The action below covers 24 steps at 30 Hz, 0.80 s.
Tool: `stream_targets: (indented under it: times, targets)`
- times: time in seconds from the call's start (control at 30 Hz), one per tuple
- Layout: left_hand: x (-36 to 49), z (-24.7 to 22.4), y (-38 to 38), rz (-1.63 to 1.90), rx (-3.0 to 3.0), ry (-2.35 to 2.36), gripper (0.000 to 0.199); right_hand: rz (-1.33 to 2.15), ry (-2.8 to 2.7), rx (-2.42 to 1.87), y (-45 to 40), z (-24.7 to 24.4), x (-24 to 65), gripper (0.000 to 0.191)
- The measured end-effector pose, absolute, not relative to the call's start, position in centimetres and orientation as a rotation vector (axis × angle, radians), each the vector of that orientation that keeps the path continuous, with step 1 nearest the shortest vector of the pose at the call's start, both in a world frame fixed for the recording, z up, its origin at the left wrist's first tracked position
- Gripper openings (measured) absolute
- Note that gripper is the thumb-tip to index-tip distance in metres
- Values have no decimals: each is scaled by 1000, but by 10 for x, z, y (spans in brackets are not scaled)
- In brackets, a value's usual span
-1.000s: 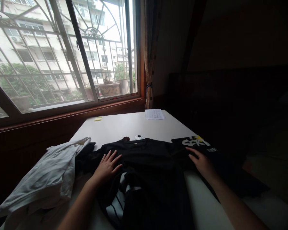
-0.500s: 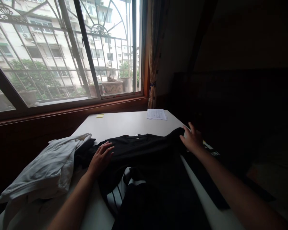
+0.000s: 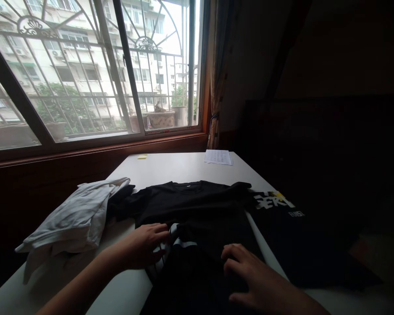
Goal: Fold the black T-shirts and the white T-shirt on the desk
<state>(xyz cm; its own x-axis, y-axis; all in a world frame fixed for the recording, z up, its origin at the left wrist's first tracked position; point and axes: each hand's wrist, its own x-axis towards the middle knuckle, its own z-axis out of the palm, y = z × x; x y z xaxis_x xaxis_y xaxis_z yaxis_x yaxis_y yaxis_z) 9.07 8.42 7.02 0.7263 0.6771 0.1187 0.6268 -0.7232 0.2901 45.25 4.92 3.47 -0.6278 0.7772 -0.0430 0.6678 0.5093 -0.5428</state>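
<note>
A black T-shirt (image 3: pixel 197 201) lies spread on the white table (image 3: pixel 170 168), its collar toward the far end. White and grey striped print shows in a fold near its middle. My left hand (image 3: pixel 147 245) is over that fold at the shirt's left side, fingers apart and slightly bent. My right hand (image 3: pixel 246 271) hovers over the lower right of the shirt, its fingers loosely curved and apart, with nothing visible in it. Whether either hand touches the cloth is hard to tell in the dim light.
White clothing (image 3: pixel 72 214) is heaped at the table's left. A dark garment with white and yellow lettering (image 3: pixel 274 200) lies at the right edge. Printed sheets (image 3: pixel 218 157) and a yellow sticky note (image 3: pixel 142 156) rest at the far end, below a barred window (image 3: pixel 95 70).
My right hand has left the shirt's right sleeve and come nearer, over the lower part. My left hand has moved from the left shoulder down to the striped fold. The view has shifted slightly.
</note>
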Motion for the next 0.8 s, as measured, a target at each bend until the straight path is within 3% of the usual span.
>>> stream_targets:
  times: [0.17, 0.4, 0.8]
  targets:
    - [85, 54, 26, 271, 2523, 1087, 42, 669, -2540, -1276, 45, 20, 474, 11]
    - [76, 0, 16, 302, 2756, 1236, 31, 615, -2509, -1229, 42, 26, 490, 11]
    - [-2, 76, 0, 475, 2475, 1214, 23, 895, -2395, -1253, 34, 56, 527, 7]
